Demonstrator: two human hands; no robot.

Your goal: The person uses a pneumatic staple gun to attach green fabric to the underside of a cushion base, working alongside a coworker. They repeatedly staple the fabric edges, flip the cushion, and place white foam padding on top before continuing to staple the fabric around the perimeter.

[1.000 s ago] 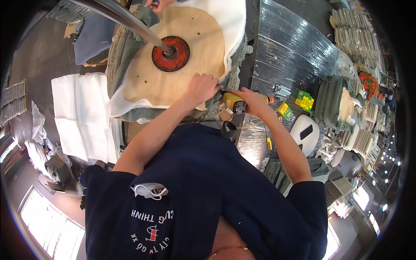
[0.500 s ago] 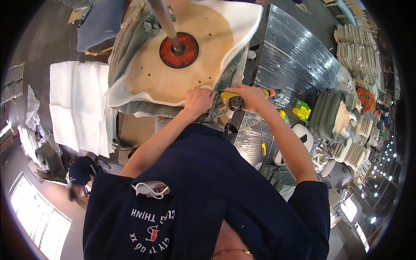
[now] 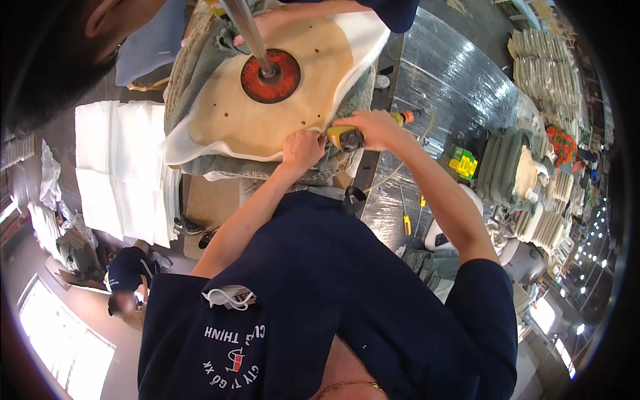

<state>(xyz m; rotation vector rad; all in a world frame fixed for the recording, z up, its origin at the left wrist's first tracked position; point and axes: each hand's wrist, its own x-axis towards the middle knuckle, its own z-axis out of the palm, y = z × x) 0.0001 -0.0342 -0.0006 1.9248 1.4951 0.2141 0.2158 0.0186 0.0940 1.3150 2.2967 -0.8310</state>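
A wooden seat panel (image 3: 320,50) lies over white padding (image 3: 369,35) and grey fabric (image 3: 353,103). A red disc (image 3: 288,81) on the end of a metal rod (image 3: 245,28) presses against its middle. My left hand (image 3: 301,153) is closed at the panel's near edge, gripping what looks like the grey fabric there; its fingertips are partly hidden. In my right hand (image 3: 379,131) is a yellow staple gun (image 3: 341,137), gripped around its body. Its nose points at the panel's edge, close beside my left fingers; whether it touches cannot be made out.
Another person's hand (image 3: 252,32) reaches across the panel's far side, with a head at upper left. White sheets (image 3: 123,170) are stacked at left. On the film-wrapped table (image 3: 453,73) at right are a yellow-green box (image 3: 463,162), a screwdriver (image 3: 407,223) and a hose.
The staple gun and my right hand have moved slightly up and left, closer to my left hand. The other person has leaned in from the far side, an arm now across the panel.
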